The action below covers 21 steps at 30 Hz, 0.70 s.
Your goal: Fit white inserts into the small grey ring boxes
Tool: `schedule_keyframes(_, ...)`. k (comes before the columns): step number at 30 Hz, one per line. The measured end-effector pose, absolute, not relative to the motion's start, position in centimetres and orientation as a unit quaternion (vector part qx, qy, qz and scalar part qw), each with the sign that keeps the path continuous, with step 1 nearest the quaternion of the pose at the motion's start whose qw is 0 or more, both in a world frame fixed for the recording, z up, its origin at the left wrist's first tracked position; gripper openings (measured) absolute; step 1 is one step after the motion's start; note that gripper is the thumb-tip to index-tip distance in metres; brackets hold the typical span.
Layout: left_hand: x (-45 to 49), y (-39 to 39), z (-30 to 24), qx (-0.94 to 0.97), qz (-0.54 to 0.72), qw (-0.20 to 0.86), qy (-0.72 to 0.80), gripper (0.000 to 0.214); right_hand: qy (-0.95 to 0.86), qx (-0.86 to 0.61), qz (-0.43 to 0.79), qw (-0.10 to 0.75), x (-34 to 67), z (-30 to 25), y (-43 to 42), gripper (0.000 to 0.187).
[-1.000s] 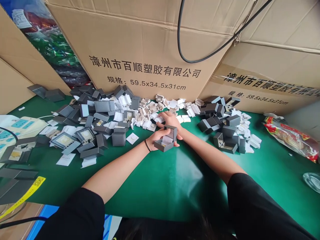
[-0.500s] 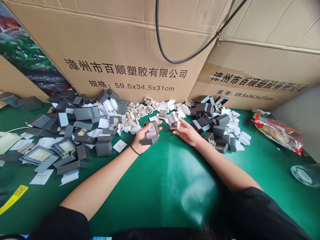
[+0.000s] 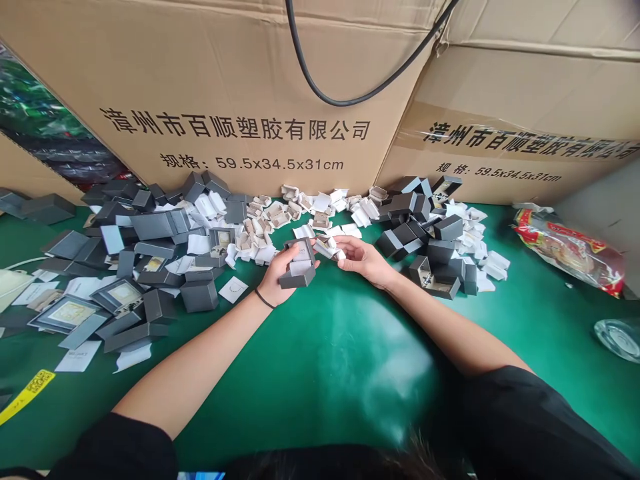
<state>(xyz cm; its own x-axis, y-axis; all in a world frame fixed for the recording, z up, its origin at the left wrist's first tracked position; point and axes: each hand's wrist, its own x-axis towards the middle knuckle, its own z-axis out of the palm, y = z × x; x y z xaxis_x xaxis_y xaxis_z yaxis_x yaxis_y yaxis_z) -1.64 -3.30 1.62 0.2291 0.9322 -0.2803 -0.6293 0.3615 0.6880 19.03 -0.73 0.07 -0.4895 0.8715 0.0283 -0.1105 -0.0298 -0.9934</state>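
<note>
My left hand (image 3: 280,275) is wrapped round a small dark grey jewelry box (image 3: 299,267), whose lid stands open and shows a pale lining. Just to its right, my right hand (image 3: 364,259) pinches a small folded cardboard insert (image 3: 327,247), white outside and grey-brown inside. The insert is held close to the box's upper right corner. Behind both hands lies a heap of similar folded inserts (image 3: 255,235). A white card (image 3: 233,289) lies on the table left of my left hand.
Many dark grey boxes (image 3: 155,227) are piled on the left, and a smaller pile (image 3: 440,250) sits on the right. Large cardboard cartons (image 3: 240,73) stand behind the green table (image 3: 310,393). At right are a food packet (image 3: 570,250) and a glass (image 3: 617,339). A black cable (image 3: 345,103) hangs above.
My right hand has brought the insert leftward, nearer to the jewelry box. My left hand keeps its hold on the open box. The camera view has shifted slightly.
</note>
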Motion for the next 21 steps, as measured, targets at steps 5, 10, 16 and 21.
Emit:
schedule_keyframes(5,-1.4,-3.6,2.2,0.224,0.521,0.744,0.354,0.022,-0.546,-0.335,0.648,0.413,19.1,0.1,-0.6,0.048)
schedule_keyframes(10,-1.3,-4.0,2.3,0.274,0.501,0.737,0.360,0.023,-0.517,-0.343,0.656,0.429,19.1,0.3,-0.5,0.043)
schedule_keyframes(16,-1.6,-3.4,2.2,0.259,0.545,0.723,0.338,0.023,-0.467,-0.356,0.672,0.451,19.2,0.5,-0.5,0.040)
schedule_keyframes(21,-2.7,-3.2,2.0,0.277,0.559,0.723,0.295,0.022,-0.440,-0.369,0.669,0.472,19.2,0.3,-0.3,0.043)
